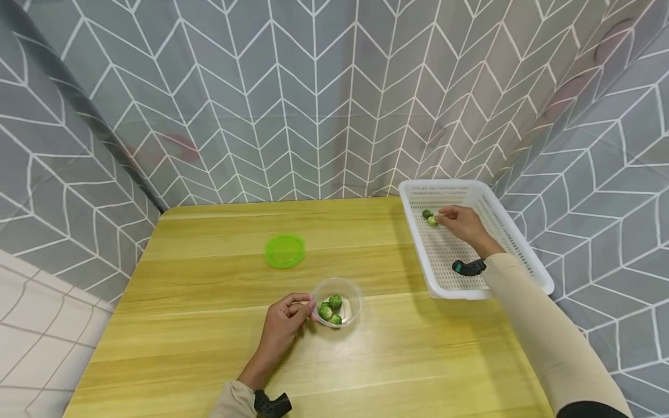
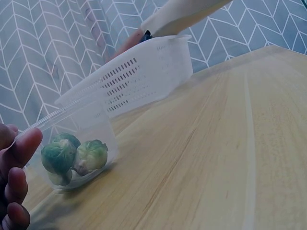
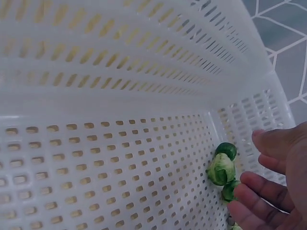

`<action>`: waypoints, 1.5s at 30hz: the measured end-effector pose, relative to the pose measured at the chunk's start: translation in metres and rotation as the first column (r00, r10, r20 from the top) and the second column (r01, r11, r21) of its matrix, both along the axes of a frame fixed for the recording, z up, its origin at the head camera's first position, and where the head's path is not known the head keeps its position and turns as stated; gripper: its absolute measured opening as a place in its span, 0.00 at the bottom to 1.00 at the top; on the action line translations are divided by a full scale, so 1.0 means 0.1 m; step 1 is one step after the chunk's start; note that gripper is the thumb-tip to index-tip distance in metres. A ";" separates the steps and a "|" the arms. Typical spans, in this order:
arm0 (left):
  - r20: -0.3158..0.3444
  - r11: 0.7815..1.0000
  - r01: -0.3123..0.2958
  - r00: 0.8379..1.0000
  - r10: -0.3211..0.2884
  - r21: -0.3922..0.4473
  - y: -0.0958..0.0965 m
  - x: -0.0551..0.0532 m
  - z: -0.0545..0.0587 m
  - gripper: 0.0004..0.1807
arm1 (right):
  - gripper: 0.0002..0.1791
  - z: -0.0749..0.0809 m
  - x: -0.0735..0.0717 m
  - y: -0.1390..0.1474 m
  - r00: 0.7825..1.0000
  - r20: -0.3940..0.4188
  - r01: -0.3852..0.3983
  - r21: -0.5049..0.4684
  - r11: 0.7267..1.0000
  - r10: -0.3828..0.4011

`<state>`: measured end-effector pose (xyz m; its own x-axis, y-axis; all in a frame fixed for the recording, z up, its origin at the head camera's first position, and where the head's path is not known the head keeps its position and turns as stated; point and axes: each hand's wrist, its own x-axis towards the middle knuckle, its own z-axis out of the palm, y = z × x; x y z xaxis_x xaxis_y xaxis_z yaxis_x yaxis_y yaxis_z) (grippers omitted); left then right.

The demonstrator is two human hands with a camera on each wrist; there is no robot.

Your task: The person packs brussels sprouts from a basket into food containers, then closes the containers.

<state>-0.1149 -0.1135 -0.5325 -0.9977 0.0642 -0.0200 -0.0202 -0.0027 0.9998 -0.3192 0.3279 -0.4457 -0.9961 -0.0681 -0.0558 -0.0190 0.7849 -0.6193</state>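
My left hand (image 1: 282, 323) pinches the rim of a clear round plastic container (image 1: 357, 302) between thumb and fingers, at its left side. Several green Brussels sprouts (image 2: 91, 155) lie at the bottom of this container, which stands on the table. Inside the white basket, my right hand (image 1: 462, 223) reaches down beside a small group of Brussels sprouts (image 3: 221, 170). Its thumb and fingers are spread apart with nothing between them, the fingertips (image 3: 247, 178) right by the sprouts. Part of the group is hidden behind those fingers in the right wrist view.
The white slotted basket (image 1: 418, 255) stands at the right back of the wooden table (image 1: 209, 348). A bright green round lid (image 1: 284, 251) lies flat, back and left of the container. Grey patterned curtains (image 1: 313, 98) hang behind the table and along its sides.
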 end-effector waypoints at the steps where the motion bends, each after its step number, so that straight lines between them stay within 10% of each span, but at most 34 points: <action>1: -0.004 1.000 0.003 1.000 -0.003 -0.001 0.00 0.00 -0.01 0.19 | 0.30 -0.01 -0.01 0.00 1.000 0.004 -0.001 0.010 1.000 0.001; 21: 0.018 1.000 0.013 1.000 -0.013 -0.004 0.01 -0.01 0.02 0.18 | 0.29 -0.16 -0.14 0.04 0.999 0.048 0.006 0.162 0.987 -0.014; 45: 0.013 1.000 0.012 1.000 -0.012 -0.015 -0.03 -0.03 0.00 0.18 | 0.24 -0.25 -0.19 -0.05 0.998 0.030 0.049 0.122 0.991 -0.053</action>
<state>-0.1180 -0.1166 -0.5326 -0.9965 0.0757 -0.0342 -0.0333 0.0126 0.9994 -0.3379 0.3231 -0.4712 -0.9955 -0.0079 -0.0939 0.0422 0.8538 -0.5189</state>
